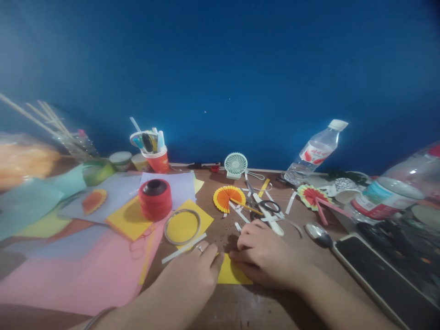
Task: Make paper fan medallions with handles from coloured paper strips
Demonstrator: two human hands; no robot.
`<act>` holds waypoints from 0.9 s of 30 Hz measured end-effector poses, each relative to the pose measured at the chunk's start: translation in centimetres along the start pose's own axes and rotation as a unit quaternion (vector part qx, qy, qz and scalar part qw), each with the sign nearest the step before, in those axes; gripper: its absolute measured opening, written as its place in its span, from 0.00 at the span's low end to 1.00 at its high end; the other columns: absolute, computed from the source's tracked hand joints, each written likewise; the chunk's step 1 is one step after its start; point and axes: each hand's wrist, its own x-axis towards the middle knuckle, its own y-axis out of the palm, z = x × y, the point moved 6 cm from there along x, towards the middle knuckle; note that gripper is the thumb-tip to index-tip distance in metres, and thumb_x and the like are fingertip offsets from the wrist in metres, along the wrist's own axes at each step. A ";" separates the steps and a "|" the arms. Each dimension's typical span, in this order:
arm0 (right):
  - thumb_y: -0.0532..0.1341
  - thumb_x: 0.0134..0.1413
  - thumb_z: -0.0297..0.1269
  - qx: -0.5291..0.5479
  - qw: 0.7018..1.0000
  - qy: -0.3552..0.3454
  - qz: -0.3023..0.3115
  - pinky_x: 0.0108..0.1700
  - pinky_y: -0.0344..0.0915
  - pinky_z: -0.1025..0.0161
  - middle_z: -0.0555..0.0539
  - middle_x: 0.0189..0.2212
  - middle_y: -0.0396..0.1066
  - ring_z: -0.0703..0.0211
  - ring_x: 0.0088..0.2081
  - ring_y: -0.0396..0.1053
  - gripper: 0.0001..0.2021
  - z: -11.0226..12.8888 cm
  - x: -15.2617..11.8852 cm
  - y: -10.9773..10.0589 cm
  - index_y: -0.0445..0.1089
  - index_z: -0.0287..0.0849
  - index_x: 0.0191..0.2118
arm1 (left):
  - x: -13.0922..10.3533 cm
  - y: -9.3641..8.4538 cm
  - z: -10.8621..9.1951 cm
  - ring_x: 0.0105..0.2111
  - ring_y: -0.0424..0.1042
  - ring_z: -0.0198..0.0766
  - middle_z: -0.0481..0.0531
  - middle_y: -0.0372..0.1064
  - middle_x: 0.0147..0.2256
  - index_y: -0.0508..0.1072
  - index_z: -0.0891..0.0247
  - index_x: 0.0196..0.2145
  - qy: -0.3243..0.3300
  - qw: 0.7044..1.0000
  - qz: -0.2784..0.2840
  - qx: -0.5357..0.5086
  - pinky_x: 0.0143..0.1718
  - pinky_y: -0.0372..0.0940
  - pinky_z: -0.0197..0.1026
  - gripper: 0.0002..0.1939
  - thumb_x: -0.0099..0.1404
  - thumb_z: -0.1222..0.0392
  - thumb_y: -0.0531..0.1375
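Wall: deep blue (220, 82), filling the upper half behind the table.
Table: brown (240, 305), with dark specks beyond the hands.
Yellow sheet: flat on the table (233, 273), between the two hands, its near edge toward the wearer.
Left hand: palm down (197, 270), a ring (200, 250) on one finger; fingers together and bent, thumb at the yellow sheet's left part. Whether it pinches the paper, I cannot tell.
Right hand: fingers curled and bunched (261, 252), tips down at the yellow sheet's upper right; whether they grip or only press is hidden.
White strip: slanting (184, 249), just beyond the left hand.
Hoop: grey (165, 229), lying on a yellow square (205, 219).
Spool: red, dark-cored (155, 201), upright on a yellow pad (129, 222).
Pink sheet: broad (79, 284), at the left, with other coloured papers around it.
Cup: red and white (158, 160), by the wall, holding pens and tools.
Small fan: pale green (236, 163), by the wall.
Orange rosette: pleated, yellow-edged (223, 197), beyond the hands; scissors (271, 206) and paper scraps to its right.
Spoon: bowl toward the scissors (319, 234), just beside the phone (381, 275).
Bottle: clear, white-capped (316, 151), tilted in view.
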 end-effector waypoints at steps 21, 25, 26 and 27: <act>0.56 0.46 0.24 0.112 0.975 0.188 0.028 0.31 0.57 0.69 0.51 0.27 0.65 0.63 0.31 0.62 0.05 -1.2 0.0 1.0 0.65 0.41 0.26 | 1.0 0.8 2.6 0.31 0.64 0.35 0.49 0.65 0.29 0.69 0.65 0.30 -0.042 0.979 -0.025 -0.196 0.33 0.58 0.37 0.07 0.60 0.69 0.51; 0.55 0.43 0.22 0.110 0.978 0.175 0.039 0.30 0.56 0.70 0.50 0.27 0.65 0.64 0.30 0.62 0.06 -1.2 0.3 0.9 0.64 0.40 0.26 | 1.1 1.1 2.7 0.29 0.63 0.35 0.50 0.64 0.28 0.68 0.65 0.29 -0.048 0.982 -0.016 -0.181 0.31 0.58 0.37 0.08 0.59 0.72 0.50; 0.54 0.42 0.22 0.107 0.979 0.166 0.041 0.30 0.56 0.70 0.50 0.27 0.65 0.64 0.30 0.62 0.07 -1.2 0.4 0.9 0.64 0.40 0.26 | 1.2 1.2 2.6 0.29 0.63 0.35 0.50 0.64 0.28 0.67 0.65 0.29 -0.042 0.985 -0.015 -0.168 0.31 0.58 0.37 0.08 0.58 0.72 0.50; 0.54 0.42 0.22 0.102 0.981 0.156 0.044 0.30 0.56 0.70 0.50 0.26 0.65 0.64 0.30 0.62 0.07 -1.1 0.4 0.9 0.64 0.40 0.26 | 1.2 1.2 2.4 0.29 0.62 0.35 0.50 0.63 0.28 0.67 0.65 0.28 -0.031 0.988 -0.014 -0.148 0.30 0.57 0.37 0.08 0.58 0.72 0.51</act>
